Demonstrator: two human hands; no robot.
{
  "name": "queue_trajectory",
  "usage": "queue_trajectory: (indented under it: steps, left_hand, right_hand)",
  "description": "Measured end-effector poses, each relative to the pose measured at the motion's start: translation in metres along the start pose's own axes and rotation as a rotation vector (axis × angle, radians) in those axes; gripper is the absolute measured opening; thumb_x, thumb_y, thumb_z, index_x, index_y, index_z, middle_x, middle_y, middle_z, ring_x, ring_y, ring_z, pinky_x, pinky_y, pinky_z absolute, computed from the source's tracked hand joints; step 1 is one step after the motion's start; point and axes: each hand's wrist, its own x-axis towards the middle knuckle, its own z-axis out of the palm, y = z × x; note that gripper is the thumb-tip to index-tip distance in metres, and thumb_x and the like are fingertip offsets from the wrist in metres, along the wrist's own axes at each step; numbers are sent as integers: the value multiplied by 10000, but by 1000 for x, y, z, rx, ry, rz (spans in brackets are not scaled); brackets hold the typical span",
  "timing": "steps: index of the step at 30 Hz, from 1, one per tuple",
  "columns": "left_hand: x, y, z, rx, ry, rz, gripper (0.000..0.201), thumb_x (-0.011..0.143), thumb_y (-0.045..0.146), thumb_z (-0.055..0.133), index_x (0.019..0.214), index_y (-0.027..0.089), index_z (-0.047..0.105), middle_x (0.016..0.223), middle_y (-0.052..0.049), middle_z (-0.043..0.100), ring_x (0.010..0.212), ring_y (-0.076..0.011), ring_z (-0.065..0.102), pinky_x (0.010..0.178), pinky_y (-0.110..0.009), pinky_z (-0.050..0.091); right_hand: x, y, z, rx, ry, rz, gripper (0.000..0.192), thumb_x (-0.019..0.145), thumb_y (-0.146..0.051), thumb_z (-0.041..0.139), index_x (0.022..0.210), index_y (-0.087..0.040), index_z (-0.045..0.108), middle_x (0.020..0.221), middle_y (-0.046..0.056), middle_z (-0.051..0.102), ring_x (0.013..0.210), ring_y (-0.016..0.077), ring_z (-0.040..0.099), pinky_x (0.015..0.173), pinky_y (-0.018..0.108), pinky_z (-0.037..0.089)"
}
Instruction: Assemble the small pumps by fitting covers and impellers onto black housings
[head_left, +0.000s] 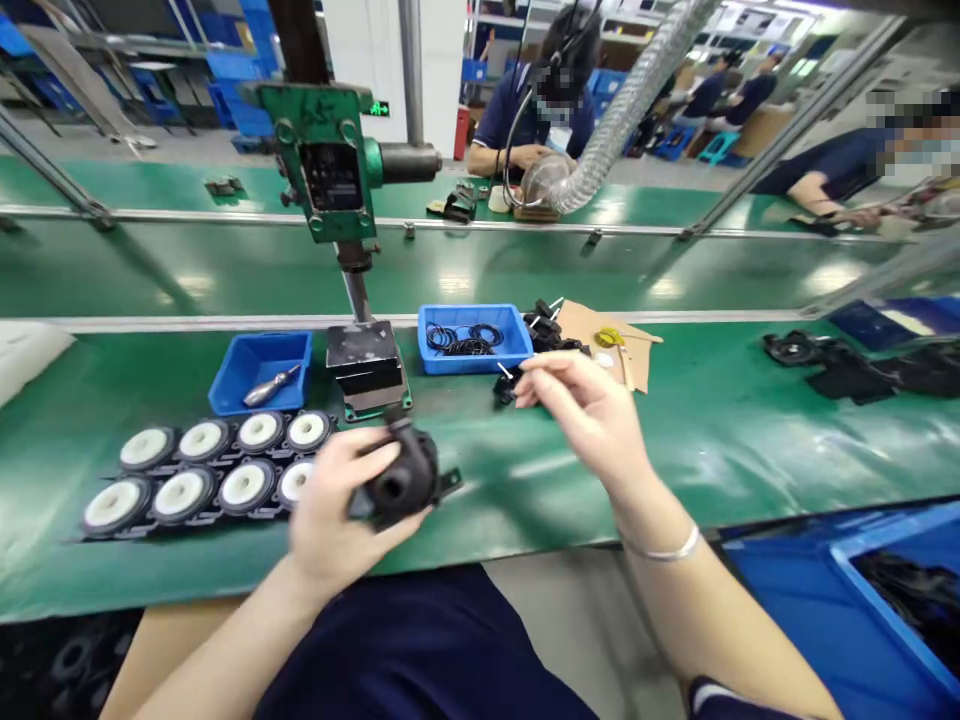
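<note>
My left hand [341,505] is closed around a black round plastic housing [409,475], which has a hole in its face and a small tab at its side. It is held above the green bench, in front of the press. To the right, my right hand [585,410] is raised with thumb and fingertips pinched together; whatever they hold, if anything, is too small to make out. Just beyond those fingertips lies a small black part with a white stem [506,385]. Black rubber rings [469,340] lie in a blue tray [476,366] behind.
A green press [322,165] stands over a black block [365,360]. Left of it, a blue bin [259,345] holds a metal-handled tool [270,388]. Two rows of black housings with white discs [180,492] cover the left bench. Cardboard [637,365] lies right; a co-worker [525,120] sits opposite.
</note>
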Motion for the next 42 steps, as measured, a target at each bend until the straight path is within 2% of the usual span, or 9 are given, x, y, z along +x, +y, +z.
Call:
queue_trajectory:
  steps: [2,5,7,10,18,31,34,38,42]
  left_hand:
    - [-8,-2,28,-99,-47,1,465,809,305,789,1212,230,570,1145,-82,655,1074,-229,662,912,-388,578]
    - [-19,-11,58,-197,-160,-61,491,822,218,759,1258,218,531,1178,-107,638,1126,-231,650,942,-386,573]
    - [-22,-17,64,-233,-216,-74,517,814,201,759,1274,212,523,1250,-132,611,1199,-246,620,997,-411,554]
    - [-22,-22,58,-300,-280,-42,575,795,215,785,1304,201,517,1321,-155,585,1267,-254,586,1061,-422,524]
    - [-19,-26,51,-409,-317,-74,610,762,240,829,1315,219,574,1290,-103,667,1262,-219,606,1093,-362,509]
    - [-19,-26,52,-456,-288,-86,527,748,193,813,1233,213,608,1295,-111,661,1225,-219,634,1063,-343,525]
    - [-18,-26,52,-463,-290,-69,525,764,183,790,1250,207,595,1282,-115,656,1235,-221,620,1070,-354,521]
    - [-20,-22,56,-461,-288,-92,551,767,136,741,1285,207,568,1274,-119,631,1235,-222,609,1059,-371,526]
    - [-24,-18,63,-451,-235,-127,545,767,117,725,1280,206,563,1260,-120,622,1229,-228,611,1058,-386,526]
  right_hand:
    - [-20,11,22,-36,-83,19,291,970,-348,589,1218,-196,602,1095,84,703,993,176,709,920,350,593]
    - [-49,30,57,-145,-246,80,624,923,-405,648,1459,-193,410,1445,155,548,1327,248,566,1129,462,485]
    - [-61,43,74,-210,-274,109,718,918,-441,645,1512,-180,339,1512,174,488,1397,271,504,1173,501,436]
    - [-66,57,88,-203,-245,95,705,935,-438,621,1526,-192,325,1489,166,525,1378,260,534,1161,490,452]
    - [-65,65,86,-89,-245,-15,710,927,-323,653,1548,-269,312,1496,132,531,1329,243,591,1113,457,509]
    - [-67,68,87,-76,-253,-2,687,933,-308,635,1542,-265,320,1470,131,543,1318,261,595,1104,488,513]
    - [-65,65,87,-162,-247,-44,642,947,-307,600,1523,-238,327,1422,143,558,1327,265,571,1111,512,499]
    - [-61,57,86,-398,-313,-170,586,978,-252,514,1524,-202,310,1481,181,436,1430,284,420,1145,543,452]
    - [-61,53,85,-527,-320,-206,516,996,-241,474,1493,-173,349,1364,188,474,1323,271,486,1065,502,524]
